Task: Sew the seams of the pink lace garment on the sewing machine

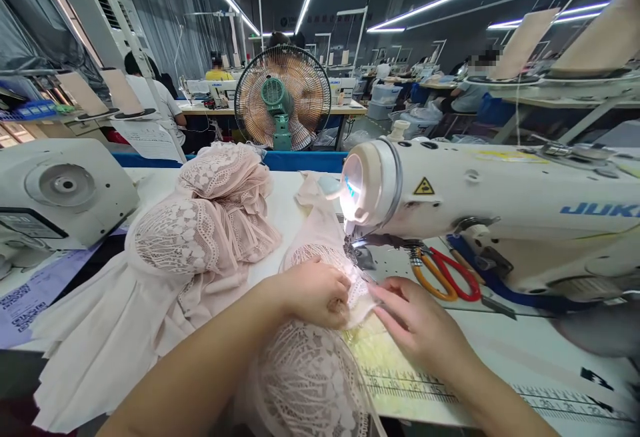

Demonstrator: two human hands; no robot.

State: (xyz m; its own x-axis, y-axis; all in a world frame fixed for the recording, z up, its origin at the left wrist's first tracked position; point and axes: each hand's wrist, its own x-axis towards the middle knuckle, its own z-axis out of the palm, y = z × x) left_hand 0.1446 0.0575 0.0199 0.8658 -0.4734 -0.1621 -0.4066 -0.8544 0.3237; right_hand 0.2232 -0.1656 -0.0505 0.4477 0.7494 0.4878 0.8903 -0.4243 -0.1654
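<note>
My left hand [315,292] is curled with its fingers pressed down on a pale pink lace piece [320,257] just in front of the needle of a white sewing machine [480,203]. My right hand [417,320] lies beside it, fingers together, pinching the edge of the same lace piece near the presser foot [357,253]. More of the lace fabric [305,377] drapes toward me under my left forearm.
A heap of pink lace garments [210,217] lies at left on the white table [525,350]. Red and orange scissors [445,273] rest under the machine arm. A ruler strip [450,393] runs along the front edge. A standing fan [283,97] and other workers sit behind.
</note>
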